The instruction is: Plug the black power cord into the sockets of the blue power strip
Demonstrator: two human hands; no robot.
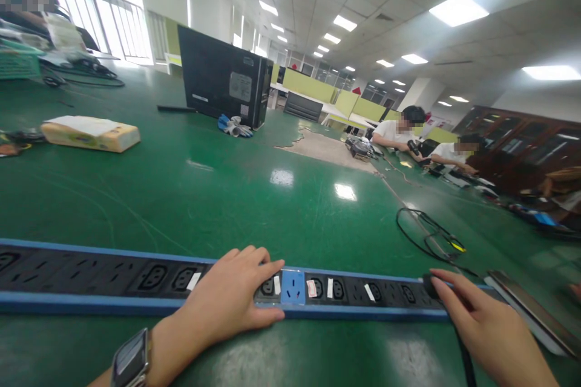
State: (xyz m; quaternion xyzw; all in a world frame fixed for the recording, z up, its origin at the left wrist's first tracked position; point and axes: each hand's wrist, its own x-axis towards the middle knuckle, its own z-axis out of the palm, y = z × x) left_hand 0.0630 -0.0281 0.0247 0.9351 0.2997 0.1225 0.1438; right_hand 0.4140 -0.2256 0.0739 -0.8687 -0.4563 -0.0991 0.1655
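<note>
A long power strip (358,311) with blue edges and black sockets runs across the green table in front of me. One of its sockets is bright blue (293,288), and small paper labels stick beside several others. My left hand (231,287) straddles the strip left of the blue socket, fingers over the far edge and thumb along the near one. Near the strip's right end, my right hand (481,308) pinches a black plug (429,286), mostly hidden by the fingers. A black cord (466,360) hangs below that hand. Whether the plug sits in a socket, I cannot tell.
Beyond the strip stand a black computer case (222,75), work gloves (235,126) and a tissue pack (91,133). A coiled black cable (426,233) lies to the right, near a flat metal bar (531,311). Other people sit at the table's far right, another at far left.
</note>
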